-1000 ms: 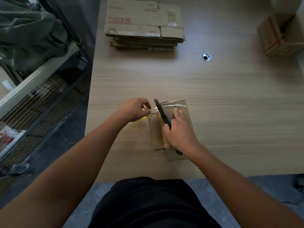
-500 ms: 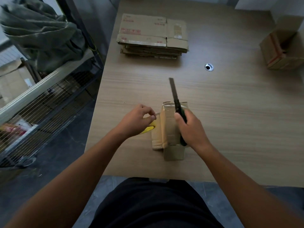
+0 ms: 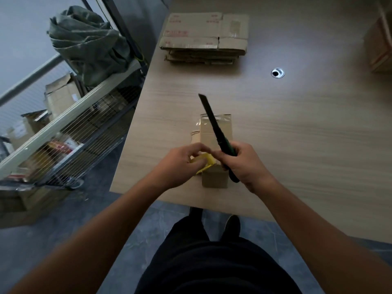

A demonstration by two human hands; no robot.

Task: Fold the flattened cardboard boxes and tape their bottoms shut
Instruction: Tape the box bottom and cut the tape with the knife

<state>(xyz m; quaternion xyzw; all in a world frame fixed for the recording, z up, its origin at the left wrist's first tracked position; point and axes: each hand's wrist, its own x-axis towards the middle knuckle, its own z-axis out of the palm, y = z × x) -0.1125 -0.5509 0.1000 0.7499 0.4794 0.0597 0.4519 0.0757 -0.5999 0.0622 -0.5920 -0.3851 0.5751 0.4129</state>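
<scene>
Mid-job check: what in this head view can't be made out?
Head view:
- Yellow object: mostly covered by the left hand; identity unclear.
- Small brown cardboard box: seam crossed by the black-bladed, green-handled knife in the right hand.
- Brown carton, right: cut off by the frame edge.
- Red print on the flattened cardboard stack: too small, blurred.

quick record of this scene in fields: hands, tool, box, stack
left hand: grips a yellow item at the small box left side
right hand: grips the knife, blade pointing up and away
small box: stands near the table front edge, clear tape across its top
flat stack: flattened boxes at the table's far side
</scene>
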